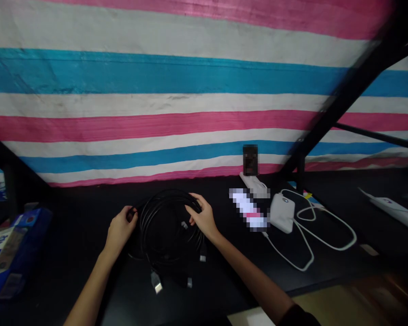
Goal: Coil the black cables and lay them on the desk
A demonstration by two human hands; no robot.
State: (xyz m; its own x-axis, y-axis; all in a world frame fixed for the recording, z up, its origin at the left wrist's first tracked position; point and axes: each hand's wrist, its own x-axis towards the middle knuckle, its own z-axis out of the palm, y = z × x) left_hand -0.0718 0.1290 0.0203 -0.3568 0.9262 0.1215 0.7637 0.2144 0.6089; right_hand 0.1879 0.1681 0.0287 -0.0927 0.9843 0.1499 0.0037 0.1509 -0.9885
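A loose coil of black cable (144, 222) lies on the dark tabletop in front of me, its loops roughly round. Several plugs stick out of it; a silver-tipped plug (156, 283) is nearest to me, and smaller light-coloured ends show inside and at the right. My right hand (202, 215) grips the coil's upper right side, thumb and fingers around the strands. At the coil's left, my left hand (124, 224) is closed in a pinch on a dark strand of the cable, mostly hidden by the fingers.
To the right lie a lit, blurred-out phone (248, 210), a white power block (282, 213) and a looped white cord (340, 249). A blue package (20, 258) stands at the left. A black slanted post (336, 108) rises at right before a striped sheet (177, 104).
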